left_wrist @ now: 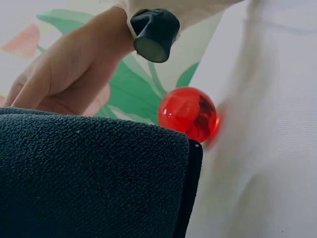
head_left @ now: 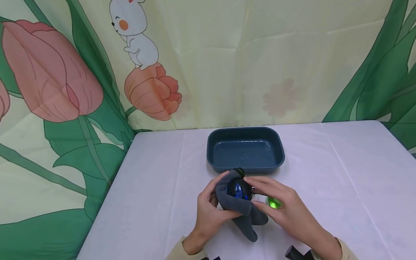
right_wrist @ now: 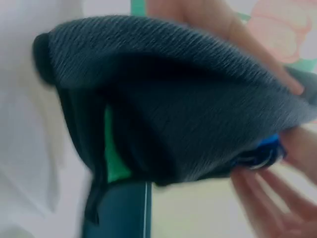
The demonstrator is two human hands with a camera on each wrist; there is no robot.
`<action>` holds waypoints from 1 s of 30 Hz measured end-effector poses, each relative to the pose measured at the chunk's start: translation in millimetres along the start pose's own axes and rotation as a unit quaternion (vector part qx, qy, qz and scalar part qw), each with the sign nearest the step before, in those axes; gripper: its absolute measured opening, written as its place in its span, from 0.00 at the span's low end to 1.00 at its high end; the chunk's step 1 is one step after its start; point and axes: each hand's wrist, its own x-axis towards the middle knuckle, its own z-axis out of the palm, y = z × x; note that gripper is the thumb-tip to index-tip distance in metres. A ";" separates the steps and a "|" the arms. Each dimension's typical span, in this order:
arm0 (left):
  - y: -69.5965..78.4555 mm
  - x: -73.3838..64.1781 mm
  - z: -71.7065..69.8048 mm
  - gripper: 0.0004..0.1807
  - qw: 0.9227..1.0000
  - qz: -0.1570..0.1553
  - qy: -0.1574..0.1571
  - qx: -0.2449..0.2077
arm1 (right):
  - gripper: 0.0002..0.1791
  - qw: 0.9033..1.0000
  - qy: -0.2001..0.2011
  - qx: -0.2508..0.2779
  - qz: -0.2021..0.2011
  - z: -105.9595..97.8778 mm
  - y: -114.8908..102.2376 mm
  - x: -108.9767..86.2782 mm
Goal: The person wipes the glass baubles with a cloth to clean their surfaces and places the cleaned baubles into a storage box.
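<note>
A dark grey cloth (head_left: 232,202) is wrapped partly round a glossy dark ball with blue glints (head_left: 239,189). My left hand (head_left: 209,206) grips the cloth from the left, thumb across its near side. From the right, my right hand (head_left: 286,202) holds the ball's exposed side between fingers and thumb. A small dark round part (head_left: 239,172) shows above the ball. Two cloth ends hang toward the table. In the right wrist view, cloth folds cover most of the blue ball (right_wrist: 262,151). A clear green ball (head_left: 274,203) shows beneath my right hand.
A dark blue rectangular tray (head_left: 245,169) stands just beyond the hands on the white-covered table (head_left: 152,187). In the left wrist view, a clear red ball (left_wrist: 187,114) appears past the cloth's edge. A printed curtain (head_left: 221,72) hangs behind the table.
</note>
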 end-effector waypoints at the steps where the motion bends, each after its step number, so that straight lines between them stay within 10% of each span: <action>1: 0.4 0.2 -0.1 0.45 1.000 0.002 0.002 0.000 | 0.36 1.000 0.006 -0.018 -0.019 -0.6 -1.0 0.0; 10: 0.5 0.2 0.1 0.43 1.000 -0.011 0.002 -0.015 | 0.27 0.985 -0.006 -0.104 -0.135 -3.8 1.9 2.0; 30: -1.0 -1.9 0.9 0.44 1.000 -0.019 -0.005 -0.005 | 0.28 0.984 -0.019 -0.110 -0.139 0.8 8.9 -0.5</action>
